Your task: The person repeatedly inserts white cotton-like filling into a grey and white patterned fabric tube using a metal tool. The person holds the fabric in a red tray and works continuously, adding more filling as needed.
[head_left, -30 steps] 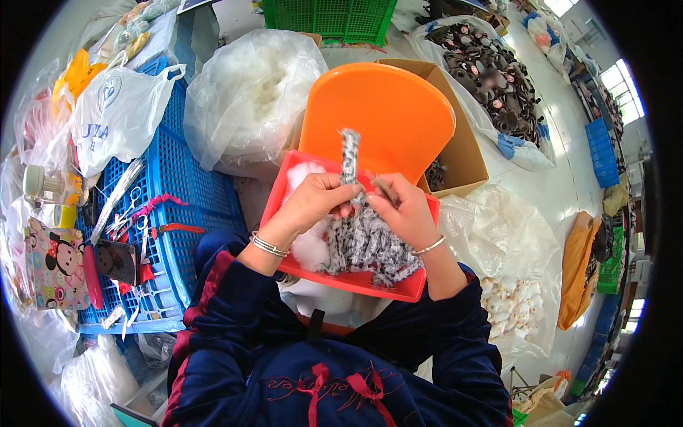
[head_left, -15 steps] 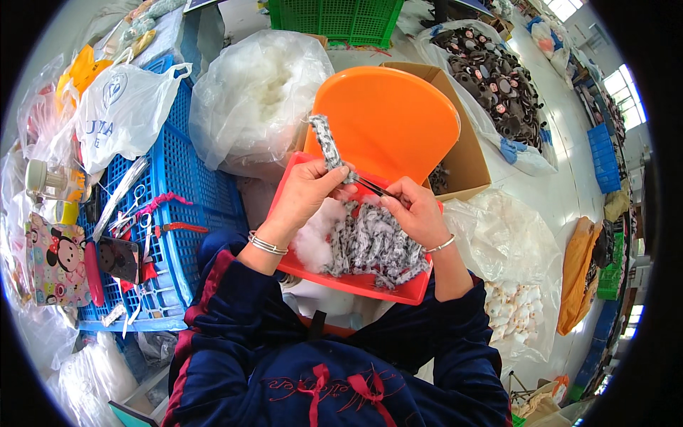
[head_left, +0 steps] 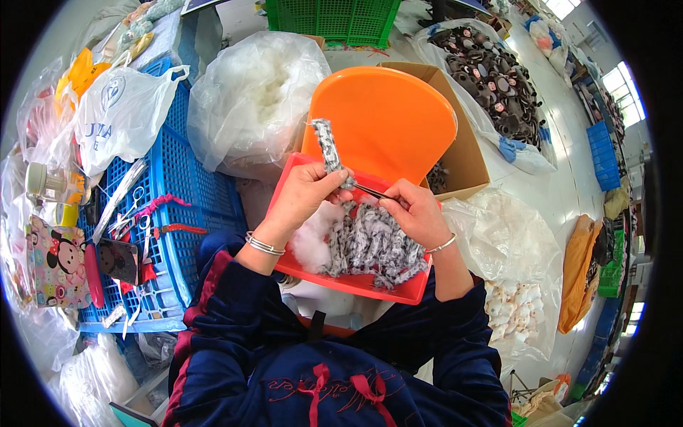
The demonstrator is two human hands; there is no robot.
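My left hand (head_left: 302, 196) pinches the lower end of a narrow, fuzzy grey-and-white plush tube (head_left: 326, 144), which points up and away from me. In my right hand (head_left: 420, 211) is a pair of dark metal tweezers (head_left: 371, 191), its tips at the tube's near end; my left fingers hide whether they are inside. Below both hands, a red tray (head_left: 398, 293) rests over my lap. It holds a heap of similar grey-and-white plush pieces (head_left: 377, 245) and, on its left, loose white stuffing (head_left: 310, 238).
Beyond the tray stand an orange stool (head_left: 380, 117) and a cardboard box (head_left: 469, 167). A clear bag of white stuffing (head_left: 260, 96) is at far left. The blue crate (head_left: 206, 192) on my left bears scissors (head_left: 146, 226) and a phone (head_left: 119, 260). White pieces lie on plastic sheeting (head_left: 516, 238) at right.
The plush tube has tipped slightly more upright, and its near end has dropped a little toward the tray. Less of the tweezers shows between my hands. Both hands keep their hold.
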